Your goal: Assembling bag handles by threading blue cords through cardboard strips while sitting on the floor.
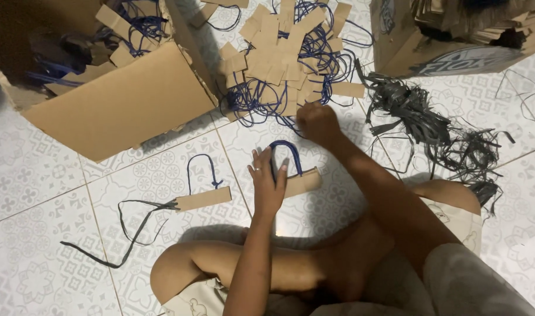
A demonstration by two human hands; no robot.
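Head view; left hand (267, 181) flat, fingers spread, pressing a small stack of cardboard strips with blue cord loops (296, 175) on the tiled floor (45, 187); right hand (317, 123) curled shut beyond it, at near edge of the heap of handles (291, 58), grasp unclear; risk: cords tangled, one pull could drag several; black strap scraps (431, 123) crowd right side; single finished handle (203, 196) left; cardboard box (121, 105) far left; open tile between.
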